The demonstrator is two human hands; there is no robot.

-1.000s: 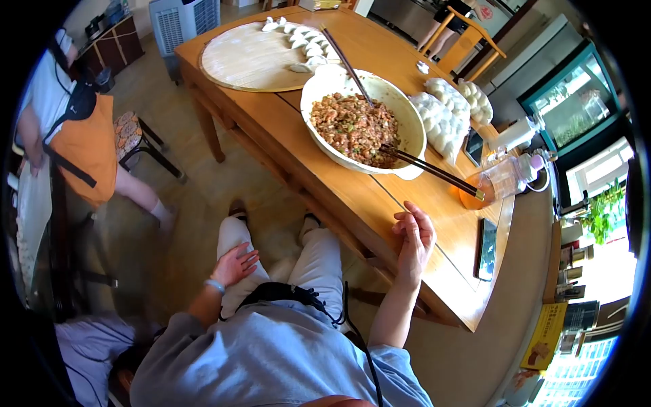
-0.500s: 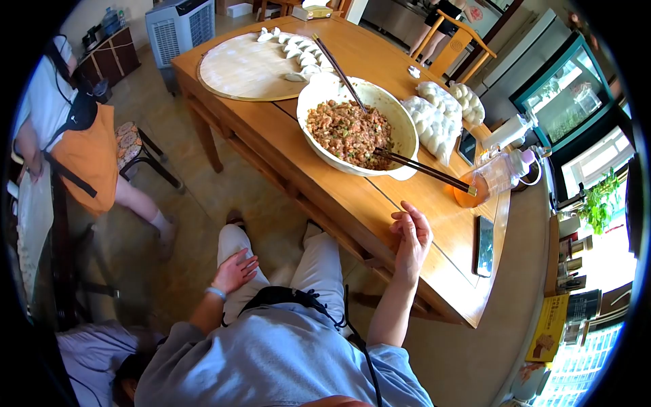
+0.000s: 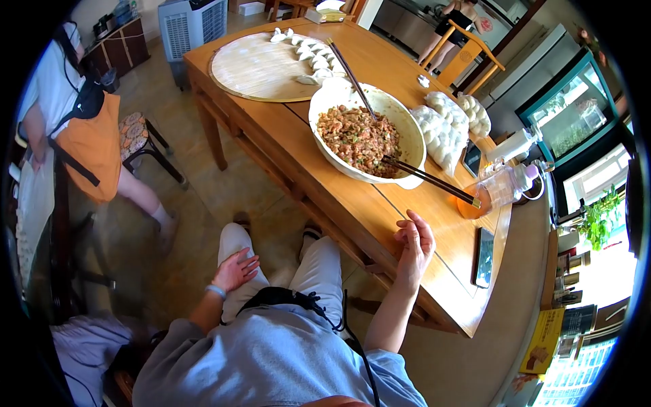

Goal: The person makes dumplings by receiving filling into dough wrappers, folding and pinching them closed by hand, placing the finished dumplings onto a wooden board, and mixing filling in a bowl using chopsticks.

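Observation:
My left hand [image 3: 235, 270] rests palm up over my thigh, fingers apart, holding nothing. Nothing is held in my right hand [image 3: 415, 245] either; its fingers are slightly curled above the table's near edge. Beyond it stands a large white bowl [image 3: 415, 146] of chopped filling [image 3: 356, 139], with two pairs of dark chopsticks [image 3: 434, 180] leaning in it. A round board [image 3: 251, 64] dusted with flour carries a row of dumplings [image 3: 317, 57]. A black phone [image 3: 483, 258] lies to the right of my right hand, near a bottle of amber liquid [image 3: 489, 192].
Bagged dumplings [image 3: 441, 132] and a second phone [image 3: 472, 158] lie on the wooden table [image 3: 366, 200] behind the bowl. At the left, a person in an orange garment [image 3: 91, 149] stands beside a patterned stool [image 3: 133, 132]. Another person [image 3: 454, 34] stands at the back.
The view has shifted slightly, so the table and bowl appear a little displaced. Both my hands keep nearly the same pose.

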